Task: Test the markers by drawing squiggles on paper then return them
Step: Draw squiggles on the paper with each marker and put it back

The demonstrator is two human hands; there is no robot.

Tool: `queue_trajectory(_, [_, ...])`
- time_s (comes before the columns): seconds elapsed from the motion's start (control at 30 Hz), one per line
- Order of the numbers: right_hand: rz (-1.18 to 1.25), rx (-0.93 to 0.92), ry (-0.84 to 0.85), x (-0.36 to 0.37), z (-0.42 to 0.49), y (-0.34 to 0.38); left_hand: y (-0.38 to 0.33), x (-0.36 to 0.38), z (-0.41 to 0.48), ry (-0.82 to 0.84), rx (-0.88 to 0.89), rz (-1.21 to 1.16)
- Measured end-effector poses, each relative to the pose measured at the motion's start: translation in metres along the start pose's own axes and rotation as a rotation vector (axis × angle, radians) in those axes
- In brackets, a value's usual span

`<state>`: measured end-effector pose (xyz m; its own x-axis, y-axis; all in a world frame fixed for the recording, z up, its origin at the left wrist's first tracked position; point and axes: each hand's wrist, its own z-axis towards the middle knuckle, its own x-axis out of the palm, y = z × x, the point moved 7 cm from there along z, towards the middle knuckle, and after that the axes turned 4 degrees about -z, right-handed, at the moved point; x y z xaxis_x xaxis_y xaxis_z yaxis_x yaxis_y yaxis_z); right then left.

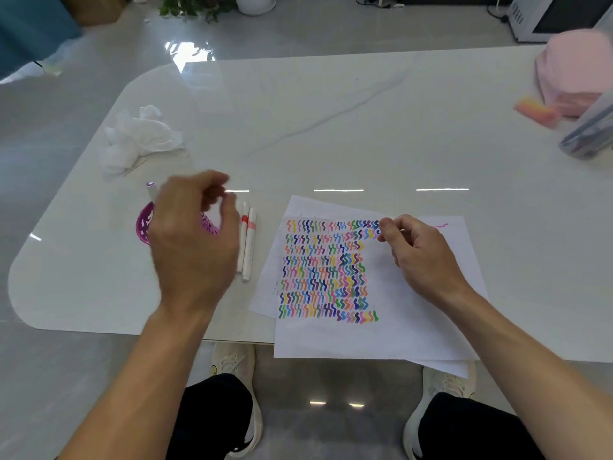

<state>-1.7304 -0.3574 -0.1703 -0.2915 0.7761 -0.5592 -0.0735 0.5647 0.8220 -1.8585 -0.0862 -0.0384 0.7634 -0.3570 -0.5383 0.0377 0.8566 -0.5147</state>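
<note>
A sheet of paper point(381, 293) covered with rows of coloured squiggles lies on top of other sheets near the table's front edge. My right hand point(419, 257) pinches this sheet's upper right part between thumb and forefinger. Left of the paper, white markers point(248, 247) with red and pink bands lie side by side on the table. A purple basket point(143, 227) stands further left, and a purple-capped marker point(152, 191) sticks up from it. My left hand point(195, 234) hovers over the basket, blurred, its fingers loosely curled with nothing seen in them.
Crumpled white tissue point(139, 137) lies at the back left. At the far right are a pink cloth item point(574, 71), a pink-orange block point(535, 111) and a clear case of pens point(590, 134). The paper stack overhangs the white table point(331, 127) above my knees.
</note>
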Motion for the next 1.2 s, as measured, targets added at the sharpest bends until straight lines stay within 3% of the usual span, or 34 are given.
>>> queue_trajectory(0.07, [-0.002, -0.001, 0.000, 0.001, 0.000, 0.000, -0.012, 0.025, -0.010, 0.168, 0.017, -0.041])
queue_trajectory(0.17, [-0.001, -0.003, 0.001, 0.000, 0.000, -0.001, -0.006, 0.067, -0.033, 0.490, -0.099, 0.085])
queue_trajectory(0.27, [-0.002, -0.011, 0.002, 0.000, 0.000, -0.002, 0.018, 0.083, -0.044, 0.611, -0.251, 0.290])
queue_trajectory(0.53, [0.015, -0.032, 0.013, 0.001, 0.001, -0.004, 0.032, 0.095, -0.047, 0.669, -0.297, 0.650])
queue_trajectory(1.2, [0.027, -0.033, 0.004, 0.000, 0.001, -0.003, 0.025, 0.104, -0.039, 0.564, -0.316, 0.421])
